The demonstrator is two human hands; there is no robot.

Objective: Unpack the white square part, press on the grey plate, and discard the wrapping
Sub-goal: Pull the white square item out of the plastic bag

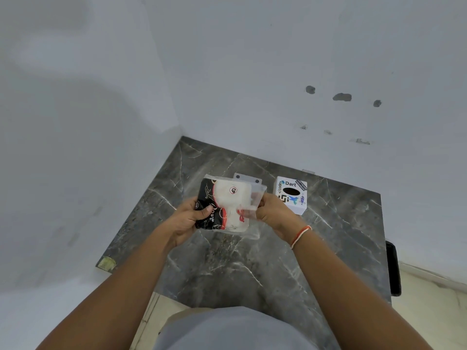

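Note:
A plastic wrapping (222, 205), printed black and red on its left and clear on its right, is held above the dark marble table (252, 261). The white square part (233, 198) shows through the clear plastic, still inside. My left hand (188, 221) grips the black printed side with its thumb on top. My right hand (271, 210) pinches the clear right edge of the wrapping. The grey plate (246, 178) lies flat on the table just behind the package, mostly hidden by it; two dark holes show along its far edge.
A white box (290, 195) with stickers and a dark oval hole on top stands on the table right of the package, close to my right hand. White walls enclose the table at the back and left. A black object (394, 269) sits by the table's right edge.

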